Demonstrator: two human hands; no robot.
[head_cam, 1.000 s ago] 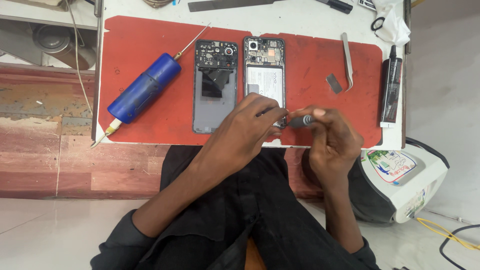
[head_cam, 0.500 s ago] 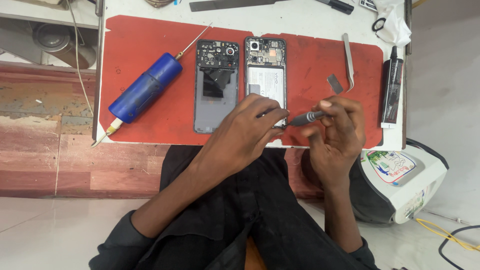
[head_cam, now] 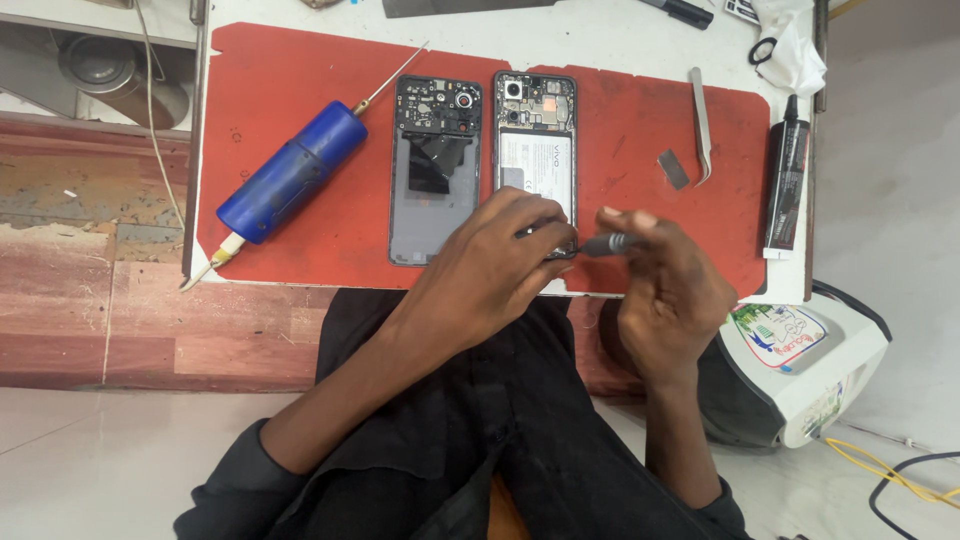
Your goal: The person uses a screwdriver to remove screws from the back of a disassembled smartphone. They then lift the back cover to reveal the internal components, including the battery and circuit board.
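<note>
Gripping a slim grey screwdriver [head_cam: 607, 243], the right hand [head_cam: 665, 290] aims its tip at the opened black phone [head_cam: 535, 140] on the red mat [head_cam: 640, 140]; the left hand [head_cam: 495, 265], fingers curled, steadies the phone's lower edge, where a slip might gouge the board

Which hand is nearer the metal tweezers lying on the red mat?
Right. The right hand sits below the tweezers, holding a small screwdriver. The left hand is farther off, over the opened phone's lower end.

mat [head_cam: 280, 110]: red, matt, scuffed rubber | tweezers [head_cam: 702, 125]: bright metal | blue tool [head_cam: 293, 172]: glossy plastic | bench front [head_cam: 90, 290]: worn wood
</note>
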